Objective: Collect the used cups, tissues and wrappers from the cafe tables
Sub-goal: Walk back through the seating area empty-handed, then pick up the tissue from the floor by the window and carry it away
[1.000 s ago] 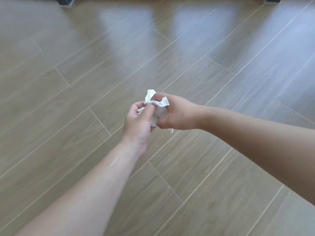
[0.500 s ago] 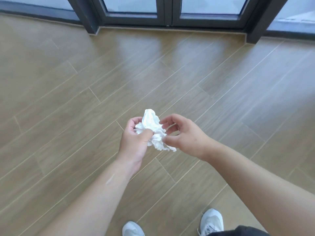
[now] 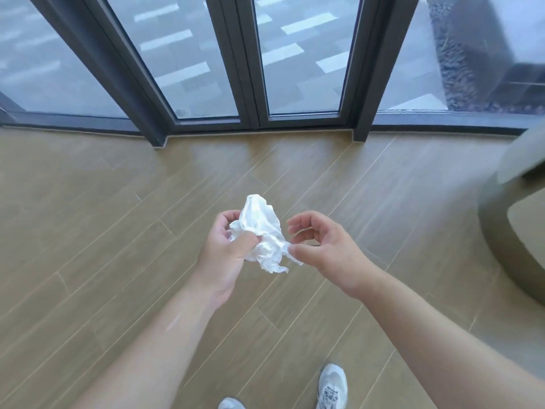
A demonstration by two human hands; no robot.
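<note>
A crumpled white tissue (image 3: pixel 262 231) is held out in front of me above the wooden floor. My left hand (image 3: pixel 227 249) grips its left side, thumb pressed over the paper. My right hand (image 3: pixel 321 246) is just to the right, its thumb tip touching the tissue's lower right corner while the other fingers are curled and spread apart from it. No cups or wrappers are in view.
Dark-framed glass doors (image 3: pixel 253 84) run along the far side of the wooden plank floor (image 3: pixel 118 231). A blurred grey-green piece of furniture (image 3: pixel 513 219) fills the right edge. My white shoes (image 3: pixel 331 385) show at the bottom.
The view has tilted up from bare floor to the glass doors. My right hand has opened and drawn off the tissue, leaving it mostly in my left hand.
</note>
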